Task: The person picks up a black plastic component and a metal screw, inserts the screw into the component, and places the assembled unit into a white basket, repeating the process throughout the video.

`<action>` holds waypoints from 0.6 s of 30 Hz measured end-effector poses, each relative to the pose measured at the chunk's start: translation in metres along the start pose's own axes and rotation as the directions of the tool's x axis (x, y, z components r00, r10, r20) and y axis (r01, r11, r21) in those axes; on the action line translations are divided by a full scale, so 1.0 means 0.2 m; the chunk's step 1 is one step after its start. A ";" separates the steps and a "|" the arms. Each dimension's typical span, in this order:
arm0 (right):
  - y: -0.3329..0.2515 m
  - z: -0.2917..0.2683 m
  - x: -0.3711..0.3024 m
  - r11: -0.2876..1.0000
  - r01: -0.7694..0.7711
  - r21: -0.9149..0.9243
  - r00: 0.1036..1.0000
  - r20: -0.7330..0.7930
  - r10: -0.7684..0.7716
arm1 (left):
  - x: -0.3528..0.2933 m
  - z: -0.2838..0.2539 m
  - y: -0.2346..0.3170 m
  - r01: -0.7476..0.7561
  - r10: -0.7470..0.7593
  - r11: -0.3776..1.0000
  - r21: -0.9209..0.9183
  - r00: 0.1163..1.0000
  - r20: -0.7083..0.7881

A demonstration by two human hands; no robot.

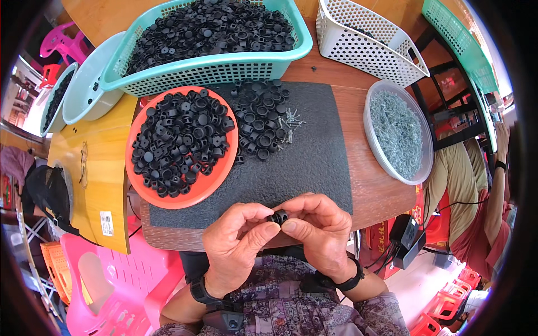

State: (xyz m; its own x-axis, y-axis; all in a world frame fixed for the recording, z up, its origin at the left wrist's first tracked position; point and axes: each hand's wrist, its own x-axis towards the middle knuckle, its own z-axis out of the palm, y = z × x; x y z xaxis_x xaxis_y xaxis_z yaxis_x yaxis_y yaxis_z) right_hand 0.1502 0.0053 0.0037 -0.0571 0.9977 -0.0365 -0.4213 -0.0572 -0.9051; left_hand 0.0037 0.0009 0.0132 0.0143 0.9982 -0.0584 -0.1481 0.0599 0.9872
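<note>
Both hands meet above the near edge of a dark grey mat [314, 151], pinching a small black plastic fitting [279, 217] between them. My left hand [234, 243] grips its left side with thumb and forefinger. On the other side, my right hand [318, 232] holds it by thumb and fingertips. The fingers partly cover the fitting. Ahead of them lie a loose heap of black plastic caps and rings [260, 120] and a few silver screws [291, 123]. An orange-red bowl [228, 175] full of similar black parts stands on the mat's left.
A teal basket [302, 47] heaped with black parts stands at the back, beside a white perforated basket [367, 56]. A clear round tub [397, 134] of screws sits at right. Pale basins [84, 103] stand far left. Another person's arm [497, 185] shows at the right edge.
</note>
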 end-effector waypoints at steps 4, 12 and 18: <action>0.00 -0.01 0.00 0.998 0.048 -0.036 0.999 0.003 -0.048 | 0.01 -0.02 0.00 0.089 -0.082 0.978 -0.189 0.996 0.044; 0.00 0.00 0.00 0.996 0.078 -0.045 0.996 0.039 -0.076 | 0.03 0.00 0.02 0.157 -0.155 0.954 -0.255 0.987 0.029; 0.00 -0.02 -0.01 0.994 0.104 -0.039 0.994 0.049 -0.103 | 0.03 -0.04 0.00 0.156 -0.130 0.953 -0.259 0.985 0.114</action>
State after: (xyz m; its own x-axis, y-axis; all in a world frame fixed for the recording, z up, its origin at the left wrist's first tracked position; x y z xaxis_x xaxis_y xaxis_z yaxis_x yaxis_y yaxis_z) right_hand 0.1534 0.0038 0.0013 -0.0580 0.9953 0.0774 -0.3890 0.0489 -0.9199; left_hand -0.0041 0.0073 0.0112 0.1463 0.9747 -0.1689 -0.3950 0.2141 0.8934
